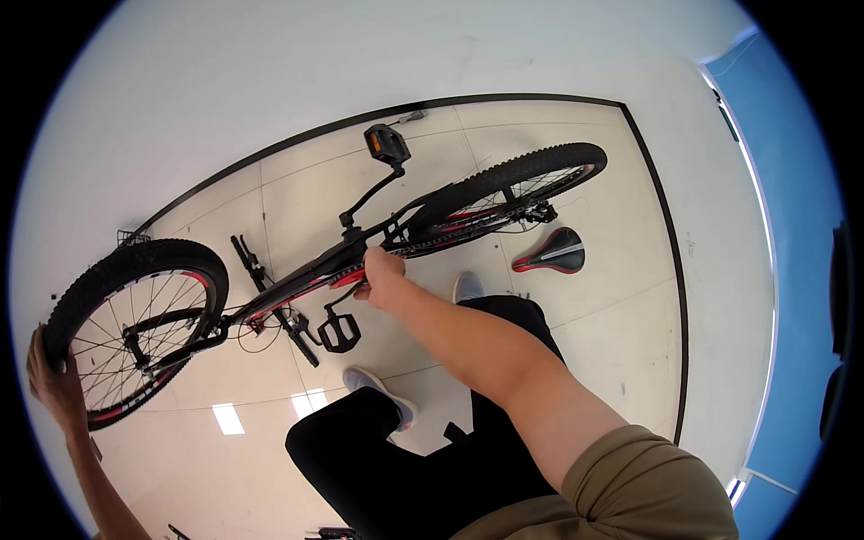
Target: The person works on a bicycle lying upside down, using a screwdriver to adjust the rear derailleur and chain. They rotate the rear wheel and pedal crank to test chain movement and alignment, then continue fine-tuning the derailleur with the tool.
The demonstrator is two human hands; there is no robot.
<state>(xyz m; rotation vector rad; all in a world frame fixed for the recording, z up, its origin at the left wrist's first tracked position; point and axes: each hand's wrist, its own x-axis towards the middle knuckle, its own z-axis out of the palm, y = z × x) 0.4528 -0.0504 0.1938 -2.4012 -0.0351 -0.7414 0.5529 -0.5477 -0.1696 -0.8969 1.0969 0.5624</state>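
A black and red bicycle stretches across the floor from left to upper right, its handlebar low beneath the frame and its wheels nearer to me, so it seems turned upside down. At the far left, my left hand is closed round the tyre of the front wheel. My right hand grips the frame beside the crank area; its fingertips are partly hidden. One pedal points away towards the wall, the other pedal towards my feet. The rear wheel lies beyond my right hand.
A loose black and red saddle rests on the tiled floor, right of the rear wheel. A white wall with dark skirting bounds the far and right sides. My shoes stand close to the near pedal. Dark parts show at the bottom edge.
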